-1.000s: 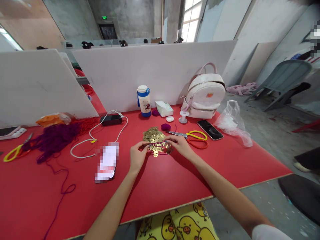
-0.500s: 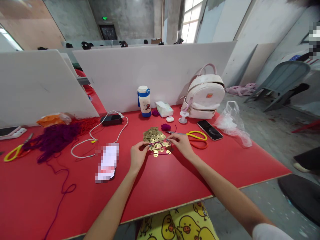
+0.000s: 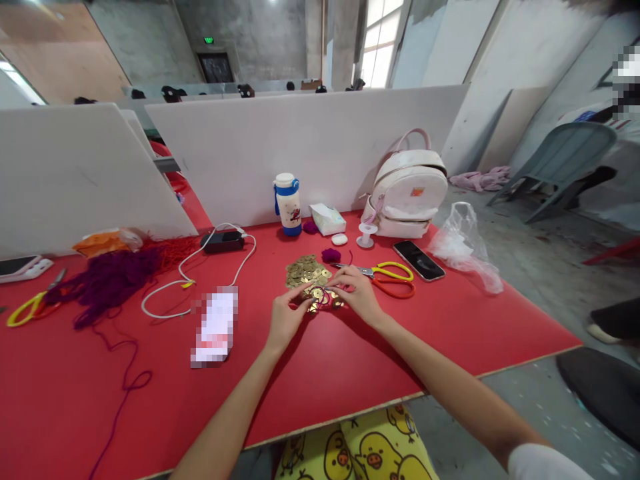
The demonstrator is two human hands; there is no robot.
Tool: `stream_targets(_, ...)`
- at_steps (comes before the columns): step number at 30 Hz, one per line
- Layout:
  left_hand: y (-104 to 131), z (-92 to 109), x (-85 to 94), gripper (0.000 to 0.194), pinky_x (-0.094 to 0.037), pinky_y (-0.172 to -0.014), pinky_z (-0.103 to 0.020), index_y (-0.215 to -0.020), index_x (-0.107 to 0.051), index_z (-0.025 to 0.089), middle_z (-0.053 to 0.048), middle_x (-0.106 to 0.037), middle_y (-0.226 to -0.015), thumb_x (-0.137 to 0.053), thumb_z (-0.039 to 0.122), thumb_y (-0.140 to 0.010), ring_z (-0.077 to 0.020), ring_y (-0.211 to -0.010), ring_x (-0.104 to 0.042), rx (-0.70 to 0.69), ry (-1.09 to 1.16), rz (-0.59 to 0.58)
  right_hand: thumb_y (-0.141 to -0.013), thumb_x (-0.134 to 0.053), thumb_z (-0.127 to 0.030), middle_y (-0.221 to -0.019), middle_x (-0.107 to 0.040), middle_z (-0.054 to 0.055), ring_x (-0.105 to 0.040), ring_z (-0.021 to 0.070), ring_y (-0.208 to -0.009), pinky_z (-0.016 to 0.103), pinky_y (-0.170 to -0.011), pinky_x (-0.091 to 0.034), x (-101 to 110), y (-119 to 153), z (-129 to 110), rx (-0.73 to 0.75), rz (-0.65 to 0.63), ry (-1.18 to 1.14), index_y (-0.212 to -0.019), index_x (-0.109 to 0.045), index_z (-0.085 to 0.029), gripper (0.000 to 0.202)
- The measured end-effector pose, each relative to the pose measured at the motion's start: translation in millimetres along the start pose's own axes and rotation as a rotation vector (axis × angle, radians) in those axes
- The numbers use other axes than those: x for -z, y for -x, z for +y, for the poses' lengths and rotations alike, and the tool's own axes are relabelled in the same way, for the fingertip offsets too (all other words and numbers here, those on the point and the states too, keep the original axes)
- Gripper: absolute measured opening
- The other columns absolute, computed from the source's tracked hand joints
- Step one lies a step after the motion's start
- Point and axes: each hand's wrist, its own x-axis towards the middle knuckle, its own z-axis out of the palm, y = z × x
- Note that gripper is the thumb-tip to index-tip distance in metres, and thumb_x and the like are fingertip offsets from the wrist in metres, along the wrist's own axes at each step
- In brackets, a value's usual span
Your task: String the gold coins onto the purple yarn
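Observation:
Over a heap of gold coin-like discs (image 3: 303, 269), my two hands work close together on a thin purple cord (image 3: 323, 305), which hangs in a small loop between them. My left hand (image 3: 290, 319) has thumb and index finger curled at the cord's left side. From the right, my right hand (image 3: 359, 297) pinches the cord with its fingertips. The exact grip and any knot are too small to make out. Just beyond my right hand lie scissors (image 3: 393, 272) with yellow and orange handles, and a purple yarn bundle (image 3: 331, 255).
On the red table (image 3: 345, 373) are a blurred phone (image 3: 216, 327), a white cable (image 3: 150, 312), purple yarn (image 3: 113, 280), more scissors (image 3: 31, 308) and a black phone (image 3: 419, 259). A bottle (image 3: 289, 205), tissue pack (image 3: 328, 219), spool (image 3: 367, 235) and white backpack (image 3: 407, 190) stand behind.
My left hand has moved right, closer to my right hand. The cord loop between them has become smaller and bunched up. My right hand has shifted slightly left.

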Motion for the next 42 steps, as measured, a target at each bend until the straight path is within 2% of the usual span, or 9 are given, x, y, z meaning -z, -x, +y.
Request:
stream_targets(6,3,-3,-5.5,0.029,-0.055,-0.075,-0.032,-0.094,-0.077,0.017,-0.009,-0.077,-0.091,-0.073,0.02,-0.066,-0.0234,-0.081,-0.07,0.063,0.106,-0.112,-0.085,-0.067,-0.025,-0.082,-0.063,0.006,-0.055,0.0214,-0.084,0.034,-0.074,-0.047,-10,5,-1,0.082,-0.093,-0.063,-0.085,-0.077,-0.025,0.01)
stream_targets(16,-2,-8,-5.0,0.026,-0.054,-0.066,-0.029,-0.078,-0.078,0.014,-0.008,-0.076,-0.075,-0.081,0.028,-0.056,-0.0195,-0.068,-0.068,0.164,0.213,-0.136,-0.085,-0.068,-0.029,-0.081,-0.063,0.005,-0.057,0.0197,-0.081,0.033,-0.073,-0.047,-11,5,-3,0.055,-0.095,-0.167,-0.083,-0.078,-0.025,0.011)
stream_targets(22,-1,-8,-5.1,0.022,-0.053,-0.062,-0.028,-0.074,-0.077,0.014,-0.007,-0.075,-0.071,-0.078,0.03,-0.059,-0.0188,-0.064,-0.067,0.167,0.17,-0.132,-0.086,-0.066,-0.029,-0.082,-0.065,0.005,-0.059,0.0192,-0.081,0.032,-0.075,-0.048,-12,5,-3,-0.002,-0.105,-0.203,-0.083,-0.077,-0.023,0.013)
stream_targets(24,-2,-10,-4.7,0.019,-0.053,-0.064,-0.028,-0.073,-0.077,0.014,-0.007,-0.075,-0.072,-0.075,0.029,-0.061,-0.0193,-0.065,-0.067,0.14,0.14,-0.112,-0.09,-0.06,-0.026,-0.089,-0.069,0.005,-0.059,0.02,-0.085,0.033,-0.079,-0.047,-9,4,1,-0.032,-0.092,-0.141,-0.092,-0.076,-0.023,0.016)
stream_targets(27,-4,-14,-3.2,0.014,-0.053,-0.069,-0.03,-0.074,-0.077,0.016,-0.007,-0.076,-0.075,-0.071,0.025,-0.065,-0.0209,-0.07,-0.069,0.083,0.062,-0.066,-0.091,-0.057,-0.02,-0.104,-0.07,0.007,-0.057,0.0234,-0.097,0.038,-0.087,-0.045,-1,0,10,-0.08,-0.086,0.117,-0.105,-0.071,-0.024,0.021)
stream_targets(31,-5,-17,-1.0,0.013,-0.053,-0.076,-0.032,-0.076,-0.076,0.017,-0.007,-0.076,-0.078,-0.068,0.023,-0.068,-0.022,-0.076,-0.07,0.029,-0.015,-0.01,-0.085,-0.067,-0.022,-0.099,-0.068,0.007,-0.055,0.0246,-0.096,0.036,-0.082,-0.044,3,-2,19,-0.103,-0.244,0.383,-0.099,-0.073,-0.024,0.015)
stream_targets(34,-4,-15,-0.1,0.013,-0.053,-0.078,-0.032,-0.076,-0.076,0.018,-0.006,-0.076,-0.079,-0.066,0.022,-0.069,-0.0217,-0.078,-0.07,0.01,-0.035,0.003,-0.082,-0.07,-0.021,-0.096,-0.067,0.006,-0.055,0.0226,-0.093,0.032,-0.077,-0.044,0,-2,19,-0.115,-0.297,0.391,-0.094,-0.072,-0.023,0.012)
stream_targets(38,-4,-14,0.0,0.013,-0.053,-0.077,-0.032,-0.076,-0.076,0.018,-0.006,-0.076,-0.078,-0.065,0.02,-0.07,-0.0214,-0.077,-0.07,0.009,-0.051,0.017,-0.082,-0.069,-0.015,-0.093,-0.067,0.004,-0.057,0.0211,-0.094,0.029,-0.077,-0.044,-3,0,17,-0.154,-0.293,0.355,-0.087,-0.07,-0.022,0.008)
stream_targets(42,-4,-15,-0.5,0.013,-0.053,-0.077,-0.032,-0.076,-0.076,0.018,-0.006,-0.076,-0.079,-0.065,0.02,-0.069,-0.0218,-0.078,-0.07,0.011,-0.063,0.013,-0.084,-0.067,-0.014,-0.097,-0.069,0.004,-0.059,0.021,-0.096,0.029,-0.078,-0.045,-3,0,16,-0.173,-0.266,0.35,-0.1,-0.068,-0.022,0.018)
